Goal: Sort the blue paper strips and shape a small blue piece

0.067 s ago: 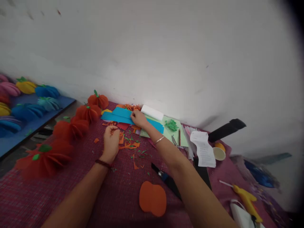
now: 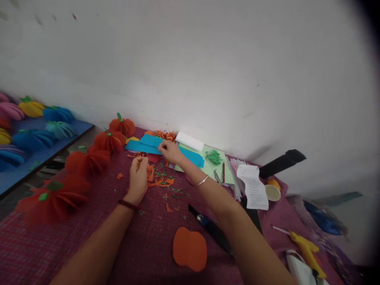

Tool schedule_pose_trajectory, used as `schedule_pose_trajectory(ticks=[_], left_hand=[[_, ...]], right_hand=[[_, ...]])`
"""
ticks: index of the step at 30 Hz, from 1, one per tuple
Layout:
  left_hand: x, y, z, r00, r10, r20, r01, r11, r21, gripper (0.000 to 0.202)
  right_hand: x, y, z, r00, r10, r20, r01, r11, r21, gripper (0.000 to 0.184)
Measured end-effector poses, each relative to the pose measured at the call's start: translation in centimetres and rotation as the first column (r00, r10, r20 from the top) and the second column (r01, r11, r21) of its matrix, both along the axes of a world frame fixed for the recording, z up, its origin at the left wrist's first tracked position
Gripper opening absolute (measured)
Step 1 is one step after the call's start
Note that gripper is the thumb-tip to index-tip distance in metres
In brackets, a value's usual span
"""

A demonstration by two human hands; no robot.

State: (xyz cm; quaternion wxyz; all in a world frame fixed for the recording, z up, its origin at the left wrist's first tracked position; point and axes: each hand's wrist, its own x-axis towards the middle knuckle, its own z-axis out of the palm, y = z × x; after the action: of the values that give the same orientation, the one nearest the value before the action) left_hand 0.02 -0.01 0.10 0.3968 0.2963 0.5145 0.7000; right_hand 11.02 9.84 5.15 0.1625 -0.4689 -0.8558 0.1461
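Note:
My right hand (image 2: 171, 152) is over the blue paper strips (image 2: 148, 144), its thumb and fingers pinched together; whether anything is in them is too small to make out. Just left of it and nearer me, my left hand (image 2: 138, 176) has its fingers curled in a pinch, and what it may hold is hidden. Orange and green paper scraps (image 2: 160, 180) lie beside the left hand. A stacked orange paper pumpkin shape (image 2: 190, 249) lies on the cloth close to me. A black and blue craft knife (image 2: 208, 225) is partly covered by my right forearm.
Red paper pumpkins (image 2: 89, 160) line the left side. Beyond them, a blue board (image 2: 18, 178) bears coloured paper pumpkins. Green clippings (image 2: 213, 157), a pencil (image 2: 223, 172) and scissors (image 2: 217, 176) lie on pale green paper. Rightward are a paper slip (image 2: 252, 188), cup (image 2: 272, 193) and yellow glue gun (image 2: 307, 249).
My right hand has shifted a little to the left along the blue strips. My left hand stays almost in place.

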Motion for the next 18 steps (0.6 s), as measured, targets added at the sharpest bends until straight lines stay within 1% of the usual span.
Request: schedule_pose_trajectory(ticks=[1,3,4,6,7,8,9,10,11,12,13,15,16,18], left_hand=[[0.0,0.0,0.0,1.000,-0.016,-0.022,0.016,1.000,0.009,0.016],[-0.1,0.0,-0.2,0.995,-0.023,-0.097,0.026,0.999,0.037,0.021],[-0.1,0.0,-0.3,0.991,-0.006,-0.133,0.013,0.998,0.053,0.022],[-0.3,0.0,-0.7,0.985,0.040,-0.171,-0.029,0.998,0.062,0.020],[-0.4,0.1,-0.8,0.983,0.048,-0.177,-0.041,0.998,0.045,0.018],[-0.4,0.1,-0.9,0.983,0.052,-0.176,-0.049,0.999,0.022,0.016],[-0.4,0.1,-1.0,0.983,0.053,-0.175,-0.053,0.999,0.001,0.015],[-0.5,0.1,-1.1,0.983,0.046,-0.179,-0.050,0.999,-0.016,0.014],[-0.4,0.1,-1.1,0.982,0.035,-0.187,-0.041,0.999,-0.027,0.015],[-0.4,0.1,-1.1,0.980,0.024,-0.199,-0.031,0.999,-0.033,0.015],[-0.4,0.1,-1.2,0.977,0.010,-0.214,-0.018,0.999,-0.035,0.016],[-0.3,0.1,-1.3,0.968,-0.022,-0.252,0.011,0.999,-0.042,0.017],[-0.3,0.2,-1.3,0.962,-0.032,-0.272,0.020,0.999,-0.046,0.017],[-0.3,0.2,-1.3,0.952,-0.043,-0.304,0.030,0.998,-0.049,0.017]], right_hand=[[-0.4,-1.4,-0.1,0.993,0.063,-0.103,-0.067,0.997,-0.036,0.020],[-1.0,-4.1,-0.5,0.975,0.157,-0.160,-0.168,0.984,-0.063,0.019],[-1.1,-5.3,-0.7,0.949,0.229,-0.215,-0.247,0.967,-0.061,0.017],[-0.5,-6.6,-1.0,0.919,0.286,-0.272,-0.320,0.943,-0.087,0.017],[0.2,-6.7,-1.0,0.921,0.268,-0.283,-0.306,0.947,-0.100,0.018],[1.2,-6.4,-0.9,0.938,0.215,-0.271,-0.250,0.963,-0.103,0.020],[2.3,-5.8,-0.8,0.960,0.136,-0.243,-0.162,0.983,-0.091,0.021],[3.6,-5.0,-0.6,0.978,0.043,-0.202,-0.052,0.998,-0.042,0.023],[5.0,-4.0,-0.5,0.988,-0.035,-0.153,0.039,0.999,0.018,0.027],[6.3,-3.0,-0.4,0.991,-0.088,-0.098,0.095,0.993,0.066,0.036],[7.4,-2.1,-0.4,0.991,-0.129,-0.032,0.132,0.988,0.085,0.047],[9.1,-0.5,-0.8,0.976,-0.198,0.095,0.192,0.979,0.061,0.066],[9.7,0.1,-1.0,0.967,-0.211,0.146,0.207,0.977,0.040,0.073],[10.2,0.8,-1.6,0.953,-0.216,0.211,0.218,0.976,0.016,0.079]])
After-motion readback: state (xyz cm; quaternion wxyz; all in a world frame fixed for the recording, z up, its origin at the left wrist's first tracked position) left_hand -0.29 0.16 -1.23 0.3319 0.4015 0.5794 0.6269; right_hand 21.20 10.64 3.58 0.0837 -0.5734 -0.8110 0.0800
